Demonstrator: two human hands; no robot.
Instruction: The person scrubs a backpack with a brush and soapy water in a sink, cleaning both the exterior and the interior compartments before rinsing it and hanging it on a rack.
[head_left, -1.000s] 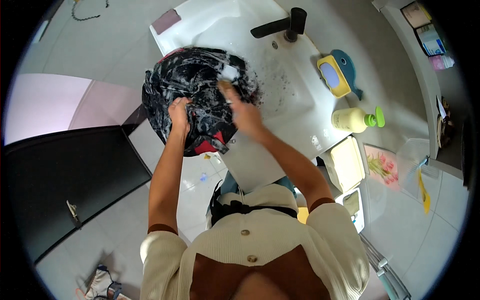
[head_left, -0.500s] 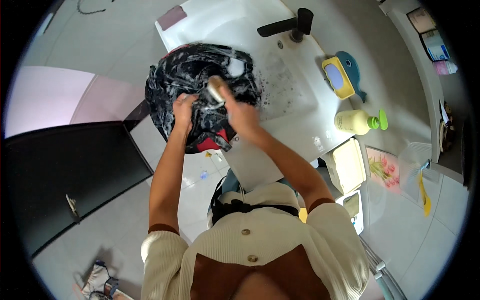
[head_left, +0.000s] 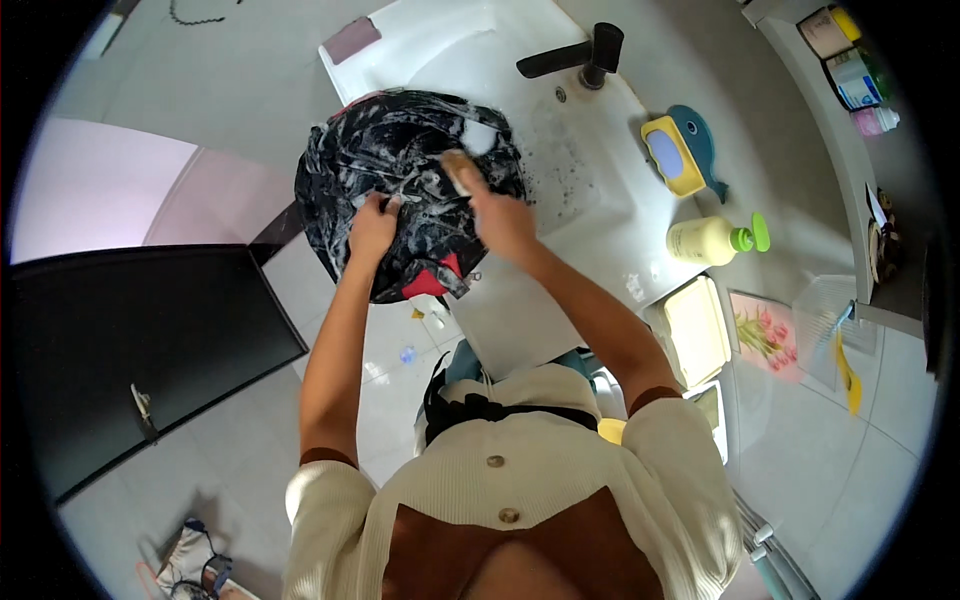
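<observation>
A wet black fabric bag (head_left: 345,160) with red patches and white suds lies bunched over the left part of the white sink (head_left: 620,220). My left hand (head_left: 373,228) is closed on a fold of its fabric, near the middle. In my right hand (head_left: 505,222) is a scrubbing brush (head_left: 458,170) with a light wooden back. The brush rests on or just above the soapy fabric, its bristles hidden from this angle. A thick white patch of foam (head_left: 479,137) sits on the bag beyond the brush.
A black faucet (head_left: 578,60) stands at the sink's far side. Along the right are a whale-shaped soap dish (head_left: 690,150) and a pale yellow pump bottle (head_left: 700,241). A mauve block (head_left: 352,40) lies on the far-left rim. A black door (head_left: 150,350) is at left.
My right hand has moved the brush a little to the right across the bag. My left hand keeps its grip on the fabric. The whole view has shifted slightly.
</observation>
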